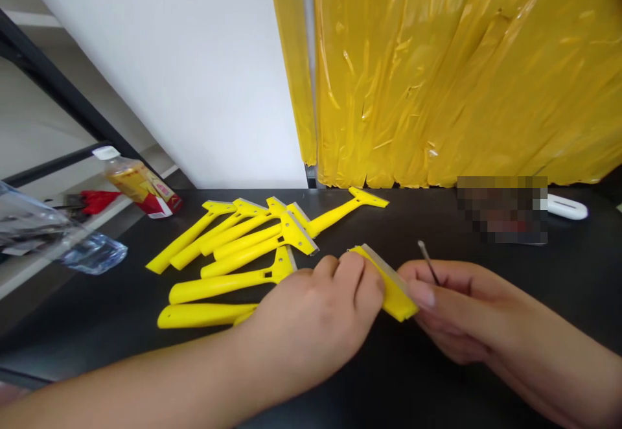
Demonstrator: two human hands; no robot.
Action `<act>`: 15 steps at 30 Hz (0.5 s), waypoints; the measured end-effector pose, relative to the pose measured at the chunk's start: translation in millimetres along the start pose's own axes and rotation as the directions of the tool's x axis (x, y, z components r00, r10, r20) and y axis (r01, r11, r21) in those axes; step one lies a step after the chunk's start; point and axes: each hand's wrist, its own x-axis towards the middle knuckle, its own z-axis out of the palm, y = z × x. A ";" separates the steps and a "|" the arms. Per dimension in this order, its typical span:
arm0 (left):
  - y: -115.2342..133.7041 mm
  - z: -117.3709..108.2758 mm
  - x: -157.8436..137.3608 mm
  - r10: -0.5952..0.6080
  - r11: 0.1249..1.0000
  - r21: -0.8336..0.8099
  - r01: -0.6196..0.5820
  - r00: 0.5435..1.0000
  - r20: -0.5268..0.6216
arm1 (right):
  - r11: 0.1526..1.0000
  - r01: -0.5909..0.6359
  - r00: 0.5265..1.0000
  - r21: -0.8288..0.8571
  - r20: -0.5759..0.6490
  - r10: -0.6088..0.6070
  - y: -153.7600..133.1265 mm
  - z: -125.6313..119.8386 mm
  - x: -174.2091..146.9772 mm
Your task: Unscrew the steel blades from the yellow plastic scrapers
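Note:
My left hand [325, 312] is closed around a yellow scraper [396, 296], gripping it near its wide head. A grey metal blade strip runs along the head's upper edge, and the handle is hidden by the hand. At the head's right end is my right hand [461, 312], its thumb close to or touching the blade edge. Out of its curled fingers sticks a thin metal rod [428, 264]; the rest of that tool is hidden. Several more yellow scrapers [218, 285] lie left of the hands on the black table [379, 377], most with heads pointing right.
A drink bottle with a white cap [140, 183] and a clear plastic bottle [92, 247] are at the left. A white panel [204, 72] and yellow plastic sheeting [437, 79] rise behind the table. A white oblong object [568, 207] lies back right beside a blurred patch.

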 end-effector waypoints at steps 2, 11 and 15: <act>1.7 7.2 5.5 0.040 0.992 0.121 -0.046 0.998 0.054 | 0.990 -0.109 0.994 0.088 -0.020 0.111 3.3 3.5 2.2; -12.0 0.3 5.7 -0.482 0.721 -0.510 0.468 0.869 0.116 | 0.994 0.105 0.986 0.015 -0.133 -0.102 4.8 -7.8 17.6; -19.1 -9.5 6.7 -0.291 -0.210 -0.792 0.574 0.736 0.611 | 0.976 0.197 0.978 -0.093 -0.059 -0.202 4.3 -16.5 23.4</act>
